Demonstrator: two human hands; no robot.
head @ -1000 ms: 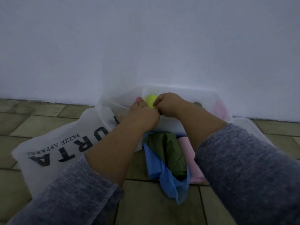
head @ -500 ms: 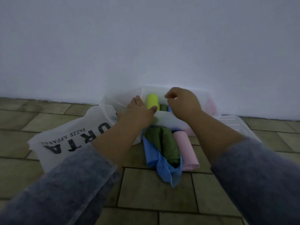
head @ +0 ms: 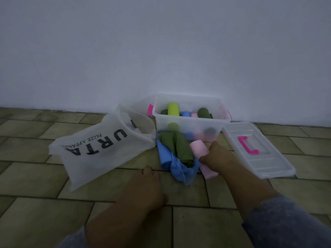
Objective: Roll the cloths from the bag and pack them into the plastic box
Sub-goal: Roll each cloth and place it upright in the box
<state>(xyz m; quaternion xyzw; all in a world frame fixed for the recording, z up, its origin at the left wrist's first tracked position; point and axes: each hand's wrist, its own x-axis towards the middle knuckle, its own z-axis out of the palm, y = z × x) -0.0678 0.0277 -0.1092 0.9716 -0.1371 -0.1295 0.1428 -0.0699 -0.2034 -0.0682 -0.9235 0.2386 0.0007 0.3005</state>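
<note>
My right hand point(head: 217, 159) curls round the pink rolled cloth point(head: 198, 149), down at the tiled floor point(head: 189, 192) just in front of the clear plastic box point(head: 189, 125). Beside it a dark green roll point(head: 176, 147) lies on a loose blue cloth point(head: 180, 171). My left hand point(head: 145, 187) rests loose-fingered on the tiles, holding nothing. A lime roll point(head: 173, 109) stands in the box among other coloured rolls point(head: 204, 112). The white printed bag point(head: 100, 149) lies to the left, the clear lid point(head: 265, 163) to the right.

I am seeing dim, bluish, even light; my right hand point(head: 215, 159) is smearing slightly, and the floor tiles point(head: 26, 221) are bowing at the edges.
</note>
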